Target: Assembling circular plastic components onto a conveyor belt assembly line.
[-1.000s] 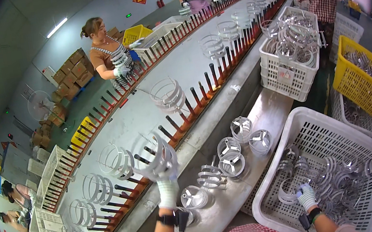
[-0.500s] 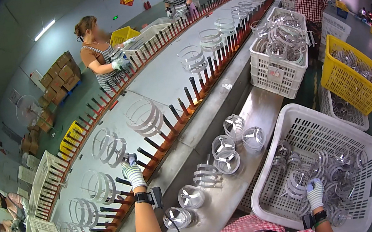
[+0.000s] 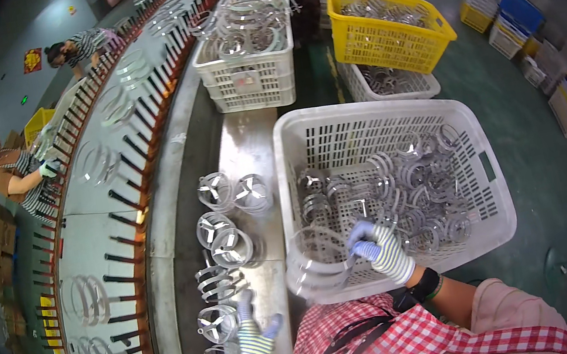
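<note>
At the far left, the curving conveyor (image 3: 98, 257) carries clear banded hoops (image 3: 85, 300) beside its dark pegs (image 3: 124, 200); how they are fixed there I cannot tell. Next to it, a metal table (image 3: 245, 138) bears a row of clear spoked pieces (image 3: 232, 248), several showing white three-armed hubs. Those hubs look like the stiffest part and a sound place to take hold, though the smooth metal may let a piece skid if nudged from the side.

The left hand (image 3: 255, 343), in a striped glove, is spread and grasps nothing that shows; it is just beside the nearest spoked pieces, and whether a finger touches one is unclear. Further right, the held ring piece (image 3: 322, 275) is above the crate's near left corner, blurred, with the right hand (image 3: 381, 247) pinching its right edge between thumb and fingers. It is probably very light, springy in its thin bands and slick, perhaps liable to crack if squeezed hard; a gentle pinch on a band, best near a joint, should be enough. Under and beyond that hand, loose ring pieces (image 3: 421, 191) lie jumbled in the big white crate (image 3: 504, 211), where bands could easily snag one another
</note>
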A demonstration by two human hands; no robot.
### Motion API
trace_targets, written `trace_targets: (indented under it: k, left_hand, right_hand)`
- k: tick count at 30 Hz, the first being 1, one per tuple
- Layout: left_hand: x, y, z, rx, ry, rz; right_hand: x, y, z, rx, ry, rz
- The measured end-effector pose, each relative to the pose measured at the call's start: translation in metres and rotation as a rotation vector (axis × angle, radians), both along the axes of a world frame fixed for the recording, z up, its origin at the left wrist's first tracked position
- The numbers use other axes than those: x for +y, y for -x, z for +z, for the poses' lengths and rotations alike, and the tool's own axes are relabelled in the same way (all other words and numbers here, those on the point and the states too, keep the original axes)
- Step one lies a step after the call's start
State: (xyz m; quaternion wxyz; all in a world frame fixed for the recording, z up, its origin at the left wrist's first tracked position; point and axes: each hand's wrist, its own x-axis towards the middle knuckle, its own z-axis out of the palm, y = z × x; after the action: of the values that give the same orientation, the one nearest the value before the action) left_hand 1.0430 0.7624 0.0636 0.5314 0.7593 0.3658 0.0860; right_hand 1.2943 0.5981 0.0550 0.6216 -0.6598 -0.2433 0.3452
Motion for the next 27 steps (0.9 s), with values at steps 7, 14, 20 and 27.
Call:
trace_targets:
  k: [7, 14, 20, 27]
  left_hand:
    - [-0.058, -0.010, 0.008, 0.047, 0.855, -0.048]
    - [-0.088, 0.013, 0.013, -0.100, 0.945, 0.469]
    - [-0.131, 0.014, 0.034, 0.021, 0.873, 0.796]
    - [-0.177, 0.011, 0.082, 0.323, 0.753, 1.154]
  right_hand:
    - [-0.008, 0.004, 0.009, 0.284, 0.055, 0.197]
    - [0.006, -0.087, -0.098, 0.343, 0.396, 0.504]
    - [0.008, -0.144, -0.327, 0.496, 0.635, 0.134]
    - [0.063, -0.089, -0.503, 0.821, 0.604, 0.065]
